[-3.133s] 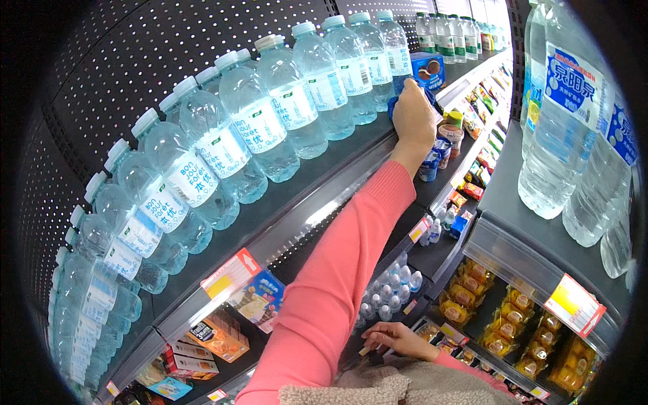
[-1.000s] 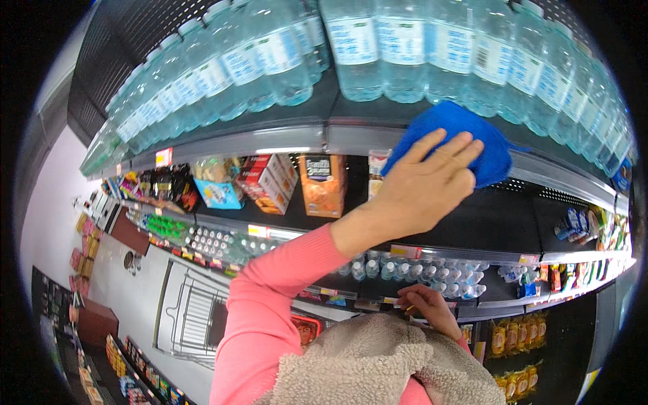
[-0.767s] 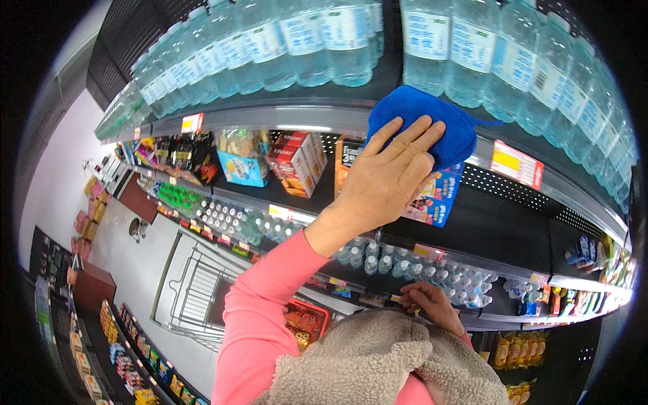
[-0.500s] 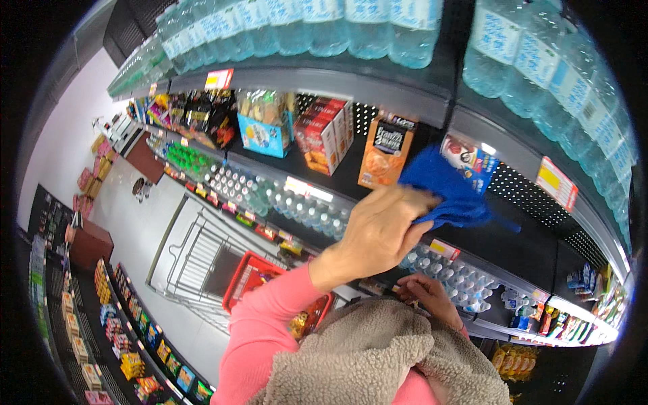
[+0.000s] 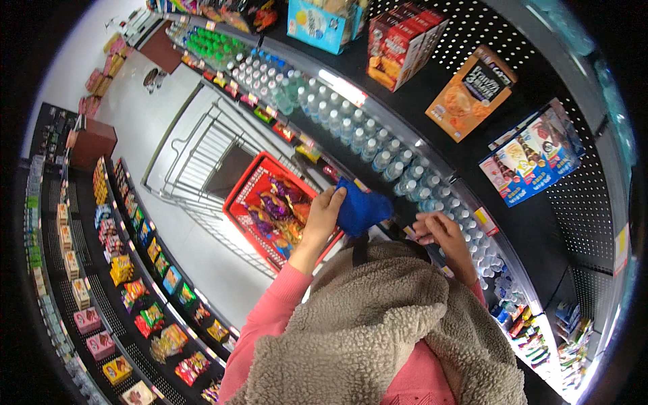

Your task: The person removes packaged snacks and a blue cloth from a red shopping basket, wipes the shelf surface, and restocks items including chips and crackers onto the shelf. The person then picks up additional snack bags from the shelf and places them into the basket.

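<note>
In my left hand (image 5: 322,219) is a bunched blue cloth (image 5: 363,208), gripped between thumb and fingers and hanging in front of my body. My right hand (image 5: 445,236) is near the bottled-water shelf, just right of the cloth. Its fingers are loosely bent and slightly apart, with nothing visible in them. Left of my left hand, a red basket (image 5: 233,206) holds several shiny snack packets (image 5: 277,209). On the shelf above stand an orange box (image 5: 469,94), some red boxes (image 5: 398,47) and white-and-blue packets (image 5: 530,158).
A metal shopping cart (image 5: 202,145) stands in the aisle by the red basket. Rows of water bottles (image 5: 364,138) line the lower shelf to the right. Across the aisle, another shelf (image 5: 145,324) carries bagged and boxed snacks. A brown counter (image 5: 156,46) is at the far end.
My left hand has brought the blue cloth down and left, away from the shelf with the orange box. The view has turned lower, showing more of the basket and bottles.
</note>
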Demonstrator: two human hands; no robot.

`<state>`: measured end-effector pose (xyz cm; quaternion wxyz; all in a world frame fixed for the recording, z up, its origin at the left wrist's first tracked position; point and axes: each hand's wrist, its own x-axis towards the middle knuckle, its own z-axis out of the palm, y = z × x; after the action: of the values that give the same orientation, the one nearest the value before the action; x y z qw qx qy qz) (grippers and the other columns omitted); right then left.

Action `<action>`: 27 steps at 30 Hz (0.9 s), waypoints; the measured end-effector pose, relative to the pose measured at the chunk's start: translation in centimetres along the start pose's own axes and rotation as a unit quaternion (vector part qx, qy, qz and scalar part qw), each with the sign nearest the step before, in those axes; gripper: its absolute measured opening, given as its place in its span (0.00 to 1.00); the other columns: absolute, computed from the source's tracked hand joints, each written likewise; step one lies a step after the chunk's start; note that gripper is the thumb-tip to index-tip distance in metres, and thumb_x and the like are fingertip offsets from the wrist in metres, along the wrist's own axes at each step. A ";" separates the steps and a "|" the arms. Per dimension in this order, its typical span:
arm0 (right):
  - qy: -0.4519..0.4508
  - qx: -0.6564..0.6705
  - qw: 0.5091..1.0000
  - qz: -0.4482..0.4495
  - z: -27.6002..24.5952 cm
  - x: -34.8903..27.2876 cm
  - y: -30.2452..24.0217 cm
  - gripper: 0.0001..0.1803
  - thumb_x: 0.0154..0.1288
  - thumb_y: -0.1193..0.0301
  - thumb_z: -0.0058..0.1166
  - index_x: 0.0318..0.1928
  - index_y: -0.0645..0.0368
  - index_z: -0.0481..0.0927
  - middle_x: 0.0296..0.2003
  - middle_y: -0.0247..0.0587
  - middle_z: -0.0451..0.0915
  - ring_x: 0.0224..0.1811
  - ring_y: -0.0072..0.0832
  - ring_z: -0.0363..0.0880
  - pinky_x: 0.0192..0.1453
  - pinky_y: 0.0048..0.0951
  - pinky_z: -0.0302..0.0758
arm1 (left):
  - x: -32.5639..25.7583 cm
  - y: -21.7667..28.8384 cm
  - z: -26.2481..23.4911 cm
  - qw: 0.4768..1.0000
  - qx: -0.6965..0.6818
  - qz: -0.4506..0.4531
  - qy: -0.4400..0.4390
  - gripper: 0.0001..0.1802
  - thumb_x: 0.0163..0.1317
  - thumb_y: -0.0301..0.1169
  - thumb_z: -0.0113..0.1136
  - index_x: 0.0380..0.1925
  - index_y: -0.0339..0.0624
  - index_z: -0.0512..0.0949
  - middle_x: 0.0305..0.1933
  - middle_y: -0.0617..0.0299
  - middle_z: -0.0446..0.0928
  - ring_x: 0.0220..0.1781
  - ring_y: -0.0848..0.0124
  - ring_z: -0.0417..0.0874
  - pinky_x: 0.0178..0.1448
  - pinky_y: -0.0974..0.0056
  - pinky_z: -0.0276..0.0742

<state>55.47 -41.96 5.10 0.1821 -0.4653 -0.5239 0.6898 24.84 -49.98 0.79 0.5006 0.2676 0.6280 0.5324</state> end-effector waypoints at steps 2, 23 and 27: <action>0.004 0.032 0.999 0.012 1.0 2.5 0.8 0.22 0.86 0.59 0.48 0.64 0.65 0.78 0.52 0.44 0.85 0.52 0.28 0.85 0.55 0.30 0.84 | -0.1 0.4 -0.1 0.989 -0.136 -0.050 -0.032 0.21 0.81 0.43 0.57 0.54 0.33 0.81 0.46 0.63 0.86 0.44 0.75 0.85 0.53 0.68 0.81; -0.107 -0.032 0.989 0.094 7.9 13.0 10.2 0.27 0.69 0.71 0.65 0.66 0.64 0.75 0.56 0.45 0.83 0.55 0.31 0.83 0.62 0.35 0.80 | -4.4 -14.0 -2.4 0.895 -0.385 -0.225 -0.002 0.30 0.73 0.34 0.67 0.71 0.39 0.70 0.68 0.54 0.78 0.67 0.60 0.80 0.71 0.49 0.76; -0.156 -0.197 0.967 0.048 8.5 15.0 11.3 0.28 0.69 0.73 0.64 0.68 0.62 0.73 0.56 0.46 0.82 0.55 0.31 0.83 0.63 0.35 0.78 | -4.2 -14.6 -2.6 0.952 -0.243 -0.166 0.083 0.22 0.73 0.24 0.61 0.66 0.37 0.74 0.59 0.58 0.83 0.57 0.66 0.84 0.63 0.60 0.81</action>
<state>43.55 -39.90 -11.59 -0.0305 -0.4032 -0.6482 0.6452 26.87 -58.92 -11.64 0.5780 -0.0156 0.5544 0.5986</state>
